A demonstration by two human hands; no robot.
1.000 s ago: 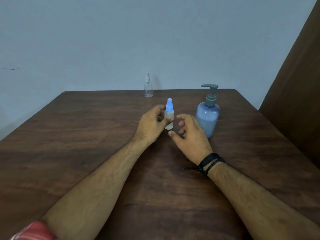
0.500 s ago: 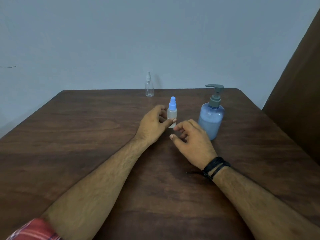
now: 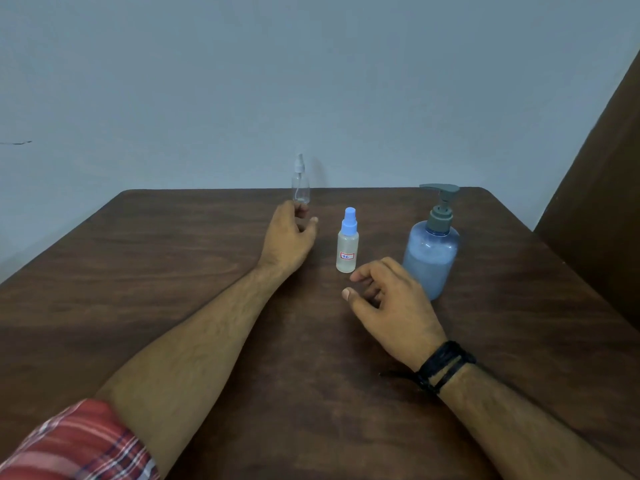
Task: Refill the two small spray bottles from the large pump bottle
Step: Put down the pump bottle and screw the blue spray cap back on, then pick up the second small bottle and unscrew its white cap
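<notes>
1. Head view: a dark wooden table (image 3: 173, 271) fills the lower frame.
2. At centre stand a frosted spray bottle with blue cap (image 3: 347, 244) and, to its right, a blue pump bottle with grey dispenser (image 3: 431, 251).
3. The left hand (image 3: 289, 239) reaches the clear spray bottle (image 3: 300, 183) at upper centre, fingers curled at its base; whether they grip it I cannot tell.
4. The right hand (image 3: 391, 306) hovers loosely spread, empty, below the blue-capped bottle.

The left hand (image 3: 289, 239) covers the base of the clear bottle (image 3: 300, 181) at 12 o'clock; contact cannot be determined. The label (image 3: 347, 256) text on the blue-capped bottle (image 3: 347, 242) is too small to read. The right hand (image 3: 391, 306) hides the pump bottle's (image 3: 431, 251) lower left edge. The sleeve (image 3: 76, 445) at 7 o'clock is cut off by the frame edge.
</notes>
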